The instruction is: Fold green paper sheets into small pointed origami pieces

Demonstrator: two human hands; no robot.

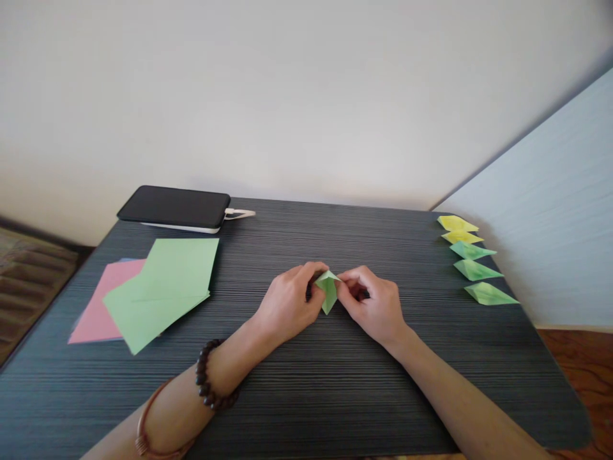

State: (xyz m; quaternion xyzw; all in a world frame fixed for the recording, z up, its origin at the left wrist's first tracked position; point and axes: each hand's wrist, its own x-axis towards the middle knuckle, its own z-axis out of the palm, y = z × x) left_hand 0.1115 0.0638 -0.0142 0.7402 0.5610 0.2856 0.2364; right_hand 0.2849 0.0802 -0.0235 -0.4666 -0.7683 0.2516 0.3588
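A small piece of folded green paper [328,291] is held above the middle of the dark table [306,396], its pointed end toward me. My left hand [293,299] pinches its left side between thumb and fingers. On the other side, my right hand [372,303] grips the right corner with thumb and forefinger. The fingertips cover parts of the paper's edges. Dark beads circle my left wrist, with a brown band further up the arm.
Green sheets [167,281] overlap pink paper [112,297] at left. Behind them, a black phone [175,206] lies on a white object with a white cable [242,213]. Yellow folded papers [457,223] and green folded papers [479,270] line the right edge. A wall [306,96] stands behind.
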